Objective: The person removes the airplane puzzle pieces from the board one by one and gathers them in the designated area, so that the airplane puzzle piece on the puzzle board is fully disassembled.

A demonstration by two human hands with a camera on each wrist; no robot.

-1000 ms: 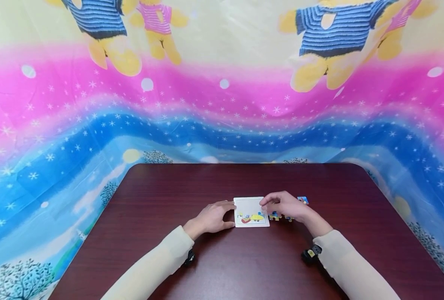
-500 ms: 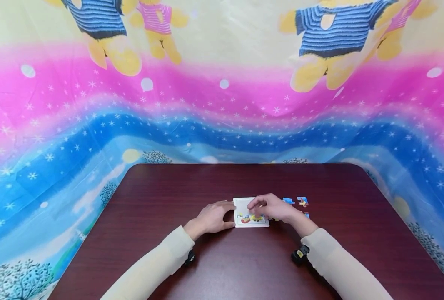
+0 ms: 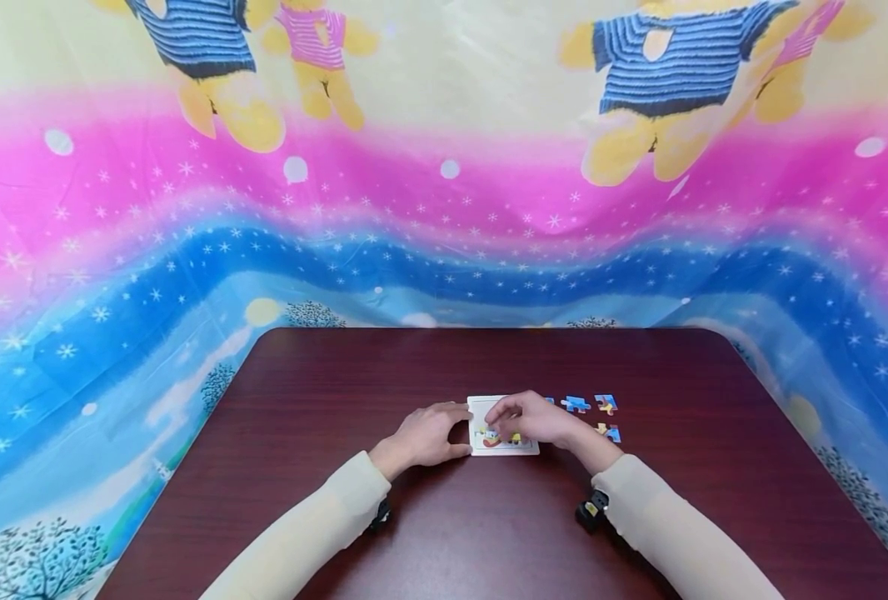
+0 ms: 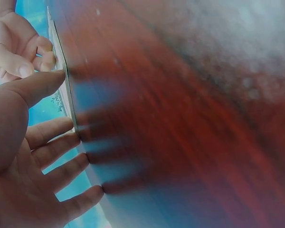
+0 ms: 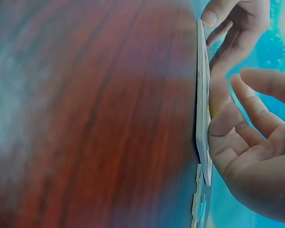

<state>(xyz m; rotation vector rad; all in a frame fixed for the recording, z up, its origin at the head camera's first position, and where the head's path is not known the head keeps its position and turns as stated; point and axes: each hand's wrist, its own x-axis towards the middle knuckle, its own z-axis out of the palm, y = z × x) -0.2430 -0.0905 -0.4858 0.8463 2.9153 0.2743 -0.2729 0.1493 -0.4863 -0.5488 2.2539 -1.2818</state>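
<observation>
A small white puzzle board (image 3: 477,407) lies mid-table, with a picture of a red and yellow figure along its near part. My left hand (image 3: 427,433) steadies its left edge, thumb and index fingertip touching the rim. In the left wrist view the other fingers (image 4: 80,204) rest spread on the table. My right hand (image 3: 537,418) is over the board, covering its right half. The right wrist view shows its fingers (image 5: 223,121) loosely bent low over the board surface, with no piece visible between them.
Loose jigsaw pieces lie right of the board: a blue one (image 3: 576,404), a multicoloured one (image 3: 606,405) and another (image 3: 611,432) nearer. The dark wooden table (image 3: 384,367) ends at a printed cloth backdrop (image 3: 444,242).
My right hand has moved left from the board's right edge to over its middle, uncovering several loose pieces on the right. The left hand has stayed at the left edge.
</observation>
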